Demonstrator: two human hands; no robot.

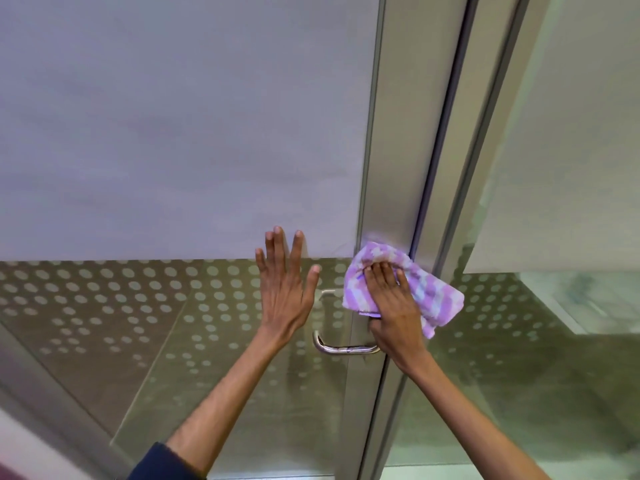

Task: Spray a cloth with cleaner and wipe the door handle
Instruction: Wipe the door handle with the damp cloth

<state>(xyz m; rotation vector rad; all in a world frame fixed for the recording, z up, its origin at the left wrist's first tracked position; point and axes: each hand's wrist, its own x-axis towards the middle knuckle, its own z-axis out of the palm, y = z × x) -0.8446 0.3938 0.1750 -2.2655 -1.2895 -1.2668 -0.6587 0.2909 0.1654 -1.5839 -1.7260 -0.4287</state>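
Note:
A silver lever door handle (341,347) sticks out from the metal stile of a glass door. My right hand (393,303) presses a purple and white striped cloth (429,292) flat against the stile just above the handle, with the fingers spread over the cloth. My left hand (285,287) lies flat and open against the glass to the left of the handle, holding nothing. The handle's root is hidden behind my right hand. No spray bottle is in view.
The glass door (173,133) is frosted in its upper part and has a dotted pattern lower down. The aluminium door frame (391,168) runs upward on the right, with another glass panel (571,133) beyond it. Floor shows through the lower glass.

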